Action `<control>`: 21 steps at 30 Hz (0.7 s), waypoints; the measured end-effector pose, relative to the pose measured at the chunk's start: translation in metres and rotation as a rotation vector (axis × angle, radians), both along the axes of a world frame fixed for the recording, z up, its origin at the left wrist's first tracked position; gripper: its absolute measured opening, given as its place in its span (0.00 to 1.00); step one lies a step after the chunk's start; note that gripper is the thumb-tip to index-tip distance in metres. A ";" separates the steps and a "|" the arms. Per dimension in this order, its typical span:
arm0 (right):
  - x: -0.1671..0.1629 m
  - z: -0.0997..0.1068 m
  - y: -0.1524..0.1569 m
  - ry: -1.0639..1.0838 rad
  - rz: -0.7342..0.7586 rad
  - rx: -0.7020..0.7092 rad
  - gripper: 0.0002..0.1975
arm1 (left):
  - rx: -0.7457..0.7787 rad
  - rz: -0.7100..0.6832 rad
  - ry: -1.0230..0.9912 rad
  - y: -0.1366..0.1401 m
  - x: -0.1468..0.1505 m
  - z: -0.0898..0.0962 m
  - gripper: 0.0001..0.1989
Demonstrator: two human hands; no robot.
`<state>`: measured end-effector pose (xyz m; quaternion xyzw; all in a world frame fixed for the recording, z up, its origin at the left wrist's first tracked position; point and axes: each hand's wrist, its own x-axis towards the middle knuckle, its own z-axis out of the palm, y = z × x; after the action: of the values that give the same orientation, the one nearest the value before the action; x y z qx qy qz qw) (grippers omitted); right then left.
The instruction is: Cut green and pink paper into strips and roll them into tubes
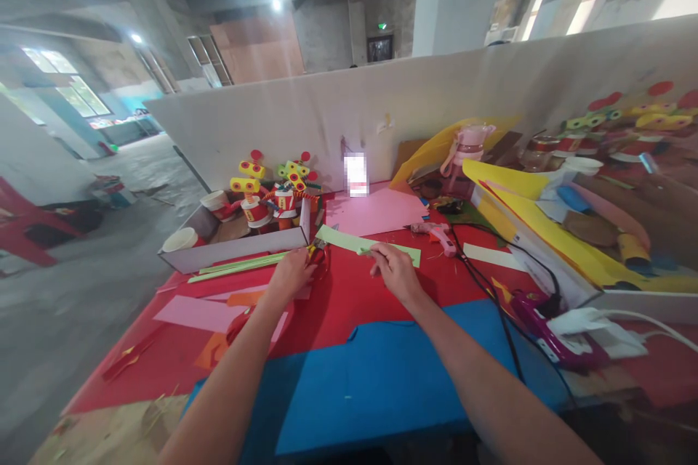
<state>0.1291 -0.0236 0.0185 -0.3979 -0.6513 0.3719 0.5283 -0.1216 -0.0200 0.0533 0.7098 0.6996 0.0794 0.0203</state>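
Note:
My left hand [289,280] is closed at the scissors [317,253], whose yellow and dark handles show by its fingertips. The fingers partly hide the scissors. To the right, my right hand [397,275] pinches a small curled bit of light green paper [363,251]. Just behind its fingers lies a light green paper strip [339,237], partly covered by the hand. Whether the curled bit joins the strip, I cannot tell. Several narrow green strips [240,267] lie left of my left hand, along the front of a white box [240,247].
Paper-cup figures [256,212] stand in the box. A pink glue gun [443,234] with a black cable lies right of the strip, near a purple power strip [561,338]. Pink sheets [376,211], blue material [376,385] and a lit screen [356,174] are on the red table.

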 end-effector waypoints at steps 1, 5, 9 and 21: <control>-0.001 0.000 0.000 0.016 0.004 -0.003 0.11 | -0.008 0.014 0.038 0.000 0.003 -0.004 0.06; -0.001 -0.003 0.003 0.014 0.005 0.033 0.10 | -0.054 0.086 0.093 0.004 0.015 -0.005 0.15; -0.002 -0.006 0.006 -0.035 0.003 0.042 0.11 | -0.100 0.055 0.102 0.012 0.005 0.026 0.17; -0.001 -0.011 0.008 0.057 0.021 -0.027 0.11 | -0.238 -0.105 -0.057 -0.005 -0.024 0.099 0.10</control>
<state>0.1285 -0.0157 0.0080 -0.3873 -0.6353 0.3972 0.5373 -0.1459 -0.0248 0.1523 0.7353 0.6652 0.0148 0.1286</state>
